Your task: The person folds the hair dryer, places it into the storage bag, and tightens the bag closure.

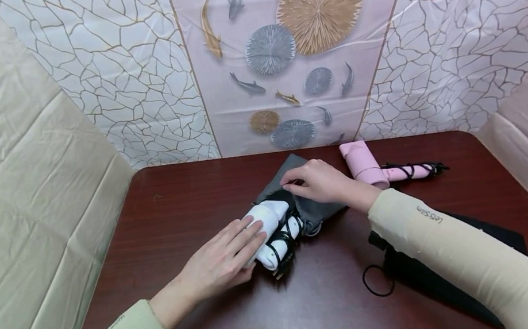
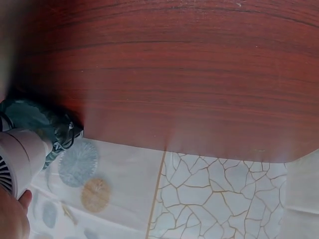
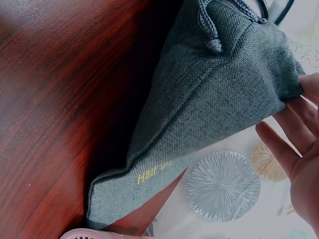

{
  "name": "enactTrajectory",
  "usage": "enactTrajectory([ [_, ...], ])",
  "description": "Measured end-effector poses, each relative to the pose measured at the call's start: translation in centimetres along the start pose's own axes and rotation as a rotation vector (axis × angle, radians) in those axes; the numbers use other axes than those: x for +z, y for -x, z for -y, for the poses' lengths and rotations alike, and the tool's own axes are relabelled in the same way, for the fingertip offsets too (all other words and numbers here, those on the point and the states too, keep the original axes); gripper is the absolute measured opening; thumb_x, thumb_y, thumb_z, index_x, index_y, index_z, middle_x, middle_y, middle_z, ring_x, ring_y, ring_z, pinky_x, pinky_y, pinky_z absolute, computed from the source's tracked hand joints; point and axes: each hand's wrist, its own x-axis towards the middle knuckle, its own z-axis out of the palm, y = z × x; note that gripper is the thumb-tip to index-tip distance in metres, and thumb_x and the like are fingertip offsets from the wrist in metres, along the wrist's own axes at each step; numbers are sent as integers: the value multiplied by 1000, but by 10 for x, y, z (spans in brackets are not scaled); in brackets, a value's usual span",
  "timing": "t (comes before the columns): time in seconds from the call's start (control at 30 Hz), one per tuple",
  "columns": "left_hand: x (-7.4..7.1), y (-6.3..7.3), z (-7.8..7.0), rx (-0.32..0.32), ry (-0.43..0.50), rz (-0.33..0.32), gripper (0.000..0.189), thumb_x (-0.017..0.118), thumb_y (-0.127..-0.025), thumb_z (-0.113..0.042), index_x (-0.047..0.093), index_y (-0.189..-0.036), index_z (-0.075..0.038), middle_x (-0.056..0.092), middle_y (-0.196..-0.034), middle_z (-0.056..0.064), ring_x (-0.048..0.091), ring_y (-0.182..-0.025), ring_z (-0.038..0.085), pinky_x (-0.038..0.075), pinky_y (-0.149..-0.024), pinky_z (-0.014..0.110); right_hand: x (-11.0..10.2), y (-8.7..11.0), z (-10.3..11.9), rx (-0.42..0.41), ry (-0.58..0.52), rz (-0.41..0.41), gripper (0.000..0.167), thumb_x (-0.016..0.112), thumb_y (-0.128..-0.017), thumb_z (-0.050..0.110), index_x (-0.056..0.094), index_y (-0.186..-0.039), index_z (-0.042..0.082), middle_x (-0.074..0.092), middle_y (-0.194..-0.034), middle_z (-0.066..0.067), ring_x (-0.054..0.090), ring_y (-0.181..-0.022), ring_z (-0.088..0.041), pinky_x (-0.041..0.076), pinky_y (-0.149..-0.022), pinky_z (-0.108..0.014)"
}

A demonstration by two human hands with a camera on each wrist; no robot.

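Observation:
A white folding hair dryer (image 1: 272,214) lies mid-table, its handle wrapped in a black cord (image 1: 283,235). Across its body rests my left hand (image 1: 221,256), fingers laid over the top and gripping it. The far end of the dryer is at the mouth of a grey drawstring bag (image 1: 324,210). My right hand (image 1: 316,181) pinches the rim of that bag between thumb and fingers. In the right wrist view the bag (image 3: 214,109) appears raised at the pinched rim, with gold lettering near its bottom. The left wrist view catches the dryer (image 2: 25,154) against the bag's mouth.
A pink hair dryer (image 1: 365,165) with a cord-wrapped handle lies behind my right forearm. Under that forearm is a black pouch (image 1: 426,274) with a cord loop. The table's (image 1: 186,201) back edge meets a patterned backdrop; plain cloth hangs at both sides.

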Motion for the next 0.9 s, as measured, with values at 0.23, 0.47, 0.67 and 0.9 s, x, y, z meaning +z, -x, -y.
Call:
enactTrajectory([
  [0.23,6,-5,7,-10,-1,-53,66,80,-82,-24,64,-140,4,64,-144,22,62,-136,39,52,-112,46,-1,2,3,-21,43,29,18,72,-102,13,81,-115,7,81,-110,-6,77,-92,-21,61,-84,-46],
  [0.47,13,-9,11,-11,-19,-49,69,84,-82,-26,64,-141,5,64,-145,22,61,-136,38,51,-113,46,-1,2,5,-45,70,26,20,73,-101,14,81,-117,6,81,-116,-9,77,-105,-25,62,-88,-48],
  [0.67,19,-12,11,-4,-24,-42,73,87,-82,-29,63,-142,4,63,-146,22,60,-138,38,51,-113,46,-5,2,8,-64,67,1,20,72,-101,13,82,-117,6,80,-117,-10,77,-106,-26,62,-87,-47],
  [0.9,27,-17,10,-34,-25,3,69,85,-86,-29,63,-144,2,62,-149,20,57,-142,36,48,-117,45,-7,1,11,-68,58,-18,20,72,-101,12,82,-117,4,80,-115,-11,78,-105,-26,63,-88,-47],
])
